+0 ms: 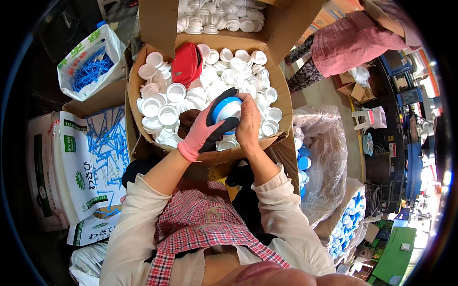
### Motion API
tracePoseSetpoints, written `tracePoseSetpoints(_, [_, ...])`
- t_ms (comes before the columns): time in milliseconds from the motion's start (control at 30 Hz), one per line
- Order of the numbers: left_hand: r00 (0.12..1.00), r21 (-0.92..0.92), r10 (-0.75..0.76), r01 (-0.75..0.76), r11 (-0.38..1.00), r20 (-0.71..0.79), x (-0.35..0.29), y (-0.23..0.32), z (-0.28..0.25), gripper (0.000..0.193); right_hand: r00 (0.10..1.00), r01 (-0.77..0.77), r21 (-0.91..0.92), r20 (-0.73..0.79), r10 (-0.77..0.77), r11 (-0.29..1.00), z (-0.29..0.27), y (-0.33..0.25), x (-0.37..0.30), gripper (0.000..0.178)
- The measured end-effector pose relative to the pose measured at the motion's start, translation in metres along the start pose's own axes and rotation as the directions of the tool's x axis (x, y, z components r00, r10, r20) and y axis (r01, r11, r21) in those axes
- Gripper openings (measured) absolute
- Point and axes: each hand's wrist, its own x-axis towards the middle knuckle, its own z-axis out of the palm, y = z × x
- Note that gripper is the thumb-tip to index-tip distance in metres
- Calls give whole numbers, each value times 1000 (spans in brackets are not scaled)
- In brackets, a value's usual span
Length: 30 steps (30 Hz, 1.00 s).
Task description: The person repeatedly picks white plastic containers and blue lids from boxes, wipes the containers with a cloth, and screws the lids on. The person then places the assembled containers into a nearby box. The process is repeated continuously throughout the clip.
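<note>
A large open cardboard box [281,83] is set in front of the person and is filled with a heap of small white plastic caps [164,102]; a second box of white caps [214,19] is seen behind it. To the left, a flat printed sack [90,162] strewn with thin blue plastic strips [107,138] is laid out, and a white bag of the same blue strips [88,64] is stood above it. To the right, a clear plastic bag [324,157] holding blue-and-white assembled caps is placed, with another batch of blue caps [350,217] lower down. A red pouch [187,64] is rested on the caps inside the box. Over the box's front part, a blue-and-white cap [226,108] is held between both hands: it is cupped by the left hand [210,126], gloved in pink and black, whose fingers are curled around it, and it is pressed from the right by the bare right hand [249,121], closed against its side.
</note>
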Motion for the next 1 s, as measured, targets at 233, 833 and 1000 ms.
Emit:
tracePoseSetpoints(233, [996, -452, 74, -87, 888, -46, 17, 7, -12, 57, 970, -76, 193, 240, 28, 978, -11, 12, 9, 73])
tracePoseSetpoints(833, [986, -22, 167, -166, 986, 16, 19, -9, -12, 42, 886, 413, -297, 352, -303, 861, -18, -16, 2, 65])
tracePoseSetpoints(1000, [983, -98, 184, -182, 979, 13, 11, 7, -4, 56, 894, 384, -261, 346, -285, 886, -16, -9, 0, 68])
